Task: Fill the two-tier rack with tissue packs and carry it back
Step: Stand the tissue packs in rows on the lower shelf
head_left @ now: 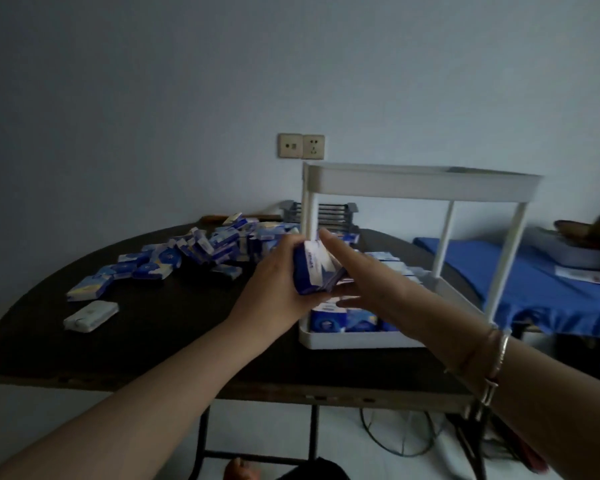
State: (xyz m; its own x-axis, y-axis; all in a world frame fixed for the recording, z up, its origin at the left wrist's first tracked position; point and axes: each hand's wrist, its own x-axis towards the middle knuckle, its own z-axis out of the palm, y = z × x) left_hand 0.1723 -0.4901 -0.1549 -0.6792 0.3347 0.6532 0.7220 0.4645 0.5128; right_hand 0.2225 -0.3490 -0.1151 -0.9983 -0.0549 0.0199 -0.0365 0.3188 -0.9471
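A white two-tier rack [423, 183] stands on the right part of a dark round table [160, 327]. Blue and white tissue packs [343, 320] fill part of its lower tier; I cannot see into the upper tier from this angle. My left hand [274, 285] grips a small stack of tissue packs [314, 270] just in front of the rack's left post. My right hand [371, 282] lies against the stack's right side with straight fingers, the index pointing up. A loose pile of tissue packs [194, 252] lies on the table to the left.
A white flat device [90, 315] lies near the table's left front. A grey slatted holder [329, 214] stands behind the rack by the wall sockets [301, 146]. A blue-covered surface [548, 289] with a grey tray sits to the right. Cables trail on the floor under the table.
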